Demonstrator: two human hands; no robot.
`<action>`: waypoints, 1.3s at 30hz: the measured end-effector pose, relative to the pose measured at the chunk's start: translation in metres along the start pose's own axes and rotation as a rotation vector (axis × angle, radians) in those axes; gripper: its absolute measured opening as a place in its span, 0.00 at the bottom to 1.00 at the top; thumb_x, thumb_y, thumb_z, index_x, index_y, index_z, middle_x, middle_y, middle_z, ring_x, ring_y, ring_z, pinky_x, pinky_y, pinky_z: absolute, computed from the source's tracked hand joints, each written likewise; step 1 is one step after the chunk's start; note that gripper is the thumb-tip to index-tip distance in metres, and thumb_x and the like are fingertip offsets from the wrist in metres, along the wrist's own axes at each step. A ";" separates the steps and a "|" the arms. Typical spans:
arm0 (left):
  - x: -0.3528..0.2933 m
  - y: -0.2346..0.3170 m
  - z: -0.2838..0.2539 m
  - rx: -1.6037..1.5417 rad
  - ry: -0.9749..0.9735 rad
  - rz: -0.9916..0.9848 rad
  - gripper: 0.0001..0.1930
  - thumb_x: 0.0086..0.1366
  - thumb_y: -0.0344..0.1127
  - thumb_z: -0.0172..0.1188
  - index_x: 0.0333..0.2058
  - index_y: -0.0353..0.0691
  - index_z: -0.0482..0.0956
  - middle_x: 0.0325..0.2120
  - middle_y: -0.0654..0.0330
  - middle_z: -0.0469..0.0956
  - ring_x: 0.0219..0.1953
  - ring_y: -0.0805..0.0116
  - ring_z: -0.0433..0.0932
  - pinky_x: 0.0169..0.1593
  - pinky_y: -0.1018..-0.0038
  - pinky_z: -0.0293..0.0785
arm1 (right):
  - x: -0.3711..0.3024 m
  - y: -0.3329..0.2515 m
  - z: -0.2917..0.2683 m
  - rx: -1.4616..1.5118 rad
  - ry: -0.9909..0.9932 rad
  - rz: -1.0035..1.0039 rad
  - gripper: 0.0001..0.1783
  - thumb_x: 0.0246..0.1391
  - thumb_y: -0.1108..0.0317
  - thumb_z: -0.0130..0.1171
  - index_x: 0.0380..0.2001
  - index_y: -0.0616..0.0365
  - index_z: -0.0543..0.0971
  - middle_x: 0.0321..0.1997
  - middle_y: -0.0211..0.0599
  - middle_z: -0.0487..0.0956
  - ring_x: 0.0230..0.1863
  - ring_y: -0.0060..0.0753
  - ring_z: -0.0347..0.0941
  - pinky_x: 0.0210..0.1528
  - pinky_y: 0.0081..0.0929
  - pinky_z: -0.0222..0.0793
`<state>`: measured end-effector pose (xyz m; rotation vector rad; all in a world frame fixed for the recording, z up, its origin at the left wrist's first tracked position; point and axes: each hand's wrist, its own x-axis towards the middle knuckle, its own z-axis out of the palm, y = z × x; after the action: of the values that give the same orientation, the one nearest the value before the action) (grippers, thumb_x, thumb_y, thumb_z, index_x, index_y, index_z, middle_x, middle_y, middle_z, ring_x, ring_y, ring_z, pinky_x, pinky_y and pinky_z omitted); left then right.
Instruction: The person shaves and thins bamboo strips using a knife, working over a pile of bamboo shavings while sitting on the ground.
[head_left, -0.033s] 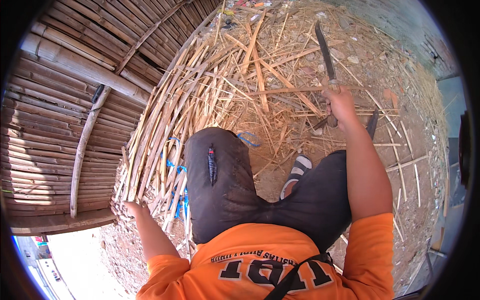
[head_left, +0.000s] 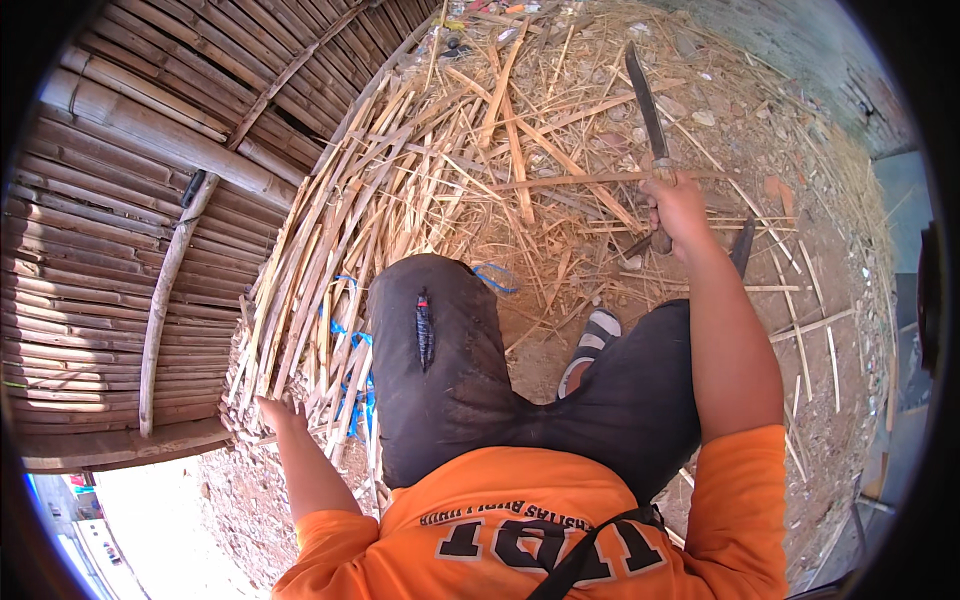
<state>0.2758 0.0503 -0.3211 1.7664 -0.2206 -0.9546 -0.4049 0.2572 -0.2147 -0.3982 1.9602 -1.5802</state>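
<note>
My right hand (head_left: 680, 212) is closed round the handle of a machete (head_left: 647, 105). Its long dark blade points away from me, over the scattered straw. At the left, my left hand (head_left: 284, 412) reaches down to the near ends of a heap of split bamboo strips (head_left: 330, 225). Its fingers look apart, at or close against the strip ends; the fingertips are partly hidden, and I make out nothing held between them. Blue plastic ties (head_left: 358, 395) lie among the strips beside my left knee.
A bamboo-slat wall (head_left: 90, 250) with a leaning pole (head_left: 175, 295) stands close on the left. Beyond my knees, flat bamboo pieces (head_left: 515, 150) and loose shavings litter the dirt floor. A dark pointed blade-like piece (head_left: 743, 245) lies right of my right wrist. A grey wall (head_left: 820, 60) rises at the far right.
My left hand has shifted slightly to the right and away from me along the strip ends. The machete and my right hand have moved barely leftward.
</note>
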 end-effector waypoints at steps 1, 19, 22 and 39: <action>-0.004 -0.012 0.010 0.063 -0.152 0.008 0.35 0.73 0.61 0.49 0.68 0.43 0.59 0.63 0.55 0.68 0.59 0.60 0.74 0.54 0.58 0.73 | -0.003 -0.003 0.001 0.012 -0.013 0.012 0.12 0.58 0.66 0.63 0.38 0.57 0.71 0.24 0.26 0.71 0.19 0.21 0.65 0.22 0.24 0.62; -0.262 -0.036 0.446 1.414 -1.280 0.941 0.32 0.68 0.62 0.55 0.49 0.33 0.81 0.45 0.48 0.83 0.49 0.56 0.82 0.49 0.63 0.77 | 0.006 -0.031 -0.018 0.114 0.037 -0.008 0.11 0.59 0.68 0.62 0.40 0.60 0.73 0.23 0.28 0.71 0.17 0.20 0.64 0.19 0.24 0.60; -0.252 -0.120 0.474 1.707 -1.242 1.063 0.36 0.66 0.64 0.55 0.52 0.32 0.80 0.51 0.39 0.80 0.56 0.41 0.78 0.61 0.56 0.72 | 0.013 -0.038 -0.022 0.091 0.063 0.018 0.11 0.59 0.66 0.63 0.40 0.57 0.73 0.24 0.25 0.71 0.19 0.19 0.65 0.23 0.23 0.61; -0.271 -0.314 0.490 1.229 -1.089 0.288 0.32 0.62 0.52 0.67 0.56 0.32 0.75 0.37 0.47 0.84 0.29 0.56 0.85 0.33 0.63 0.81 | 0.050 -0.031 -0.016 0.042 0.103 0.094 0.11 0.57 0.66 0.63 0.39 0.60 0.75 0.22 0.27 0.72 0.18 0.19 0.65 0.22 0.21 0.60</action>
<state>-0.3328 -0.0160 -0.5131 1.8796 -2.0396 -1.6400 -0.4575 0.2338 -0.1951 -0.2088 1.9885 -1.6069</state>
